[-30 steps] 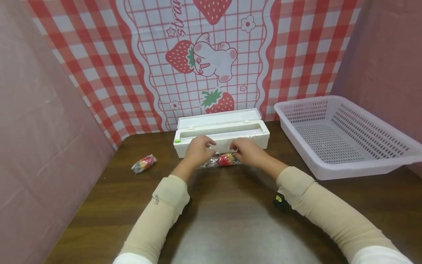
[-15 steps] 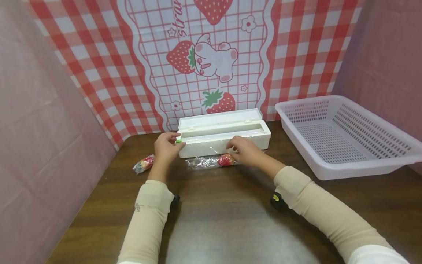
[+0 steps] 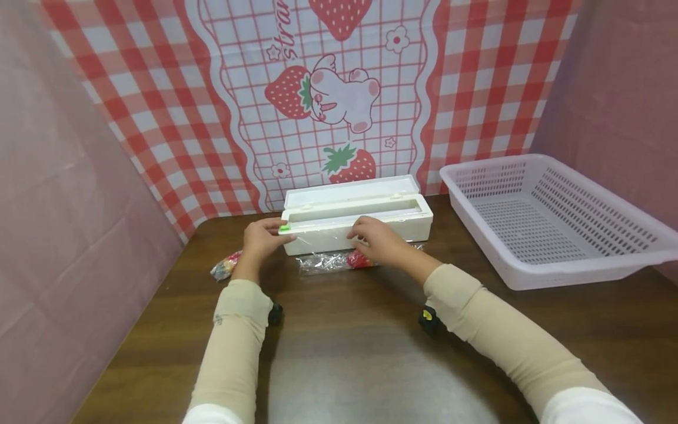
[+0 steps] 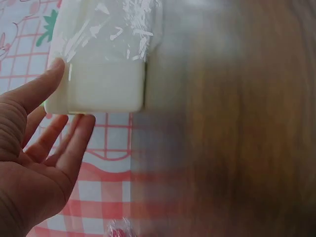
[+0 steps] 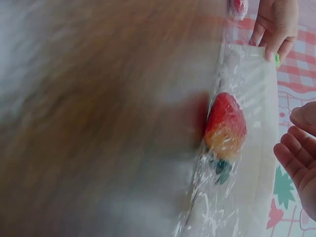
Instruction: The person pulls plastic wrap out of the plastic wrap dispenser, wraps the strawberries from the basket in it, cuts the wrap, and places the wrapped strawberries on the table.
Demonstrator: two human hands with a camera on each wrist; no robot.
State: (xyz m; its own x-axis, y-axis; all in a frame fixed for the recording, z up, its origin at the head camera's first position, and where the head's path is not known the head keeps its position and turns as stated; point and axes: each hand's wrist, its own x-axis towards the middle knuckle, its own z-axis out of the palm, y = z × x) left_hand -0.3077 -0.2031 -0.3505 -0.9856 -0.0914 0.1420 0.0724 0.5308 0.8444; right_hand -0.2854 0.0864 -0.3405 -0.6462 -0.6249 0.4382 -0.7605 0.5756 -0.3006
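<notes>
A white cling film dispenser (image 3: 318,241) stands at the back of the table, its lid (image 3: 349,191) raised. My left hand (image 3: 259,242) holds its left end, thumb against the front edge and fingers beside the green slider (image 3: 285,227). Clear cling film (image 3: 322,262) hangs down the front onto the table. On that film lies a red and yellow strawberry (image 5: 225,127) with green leaves, partly hidden by my right hand (image 3: 382,242) in the head view. The right fingers are loosely bent and apart from the box in the right wrist view.
A film-wrapped strawberry (image 3: 225,266) lies to the left, beside the left wrist. A white perforated basket (image 3: 588,272) stands at the right. A red checked strawberry-print cloth (image 3: 477,88) hangs behind, with pink curtains on both sides.
My left hand has moved from the film near the strawberry to the dispenser's left end. The right hand has shifted slightly left over the strawberry.
</notes>
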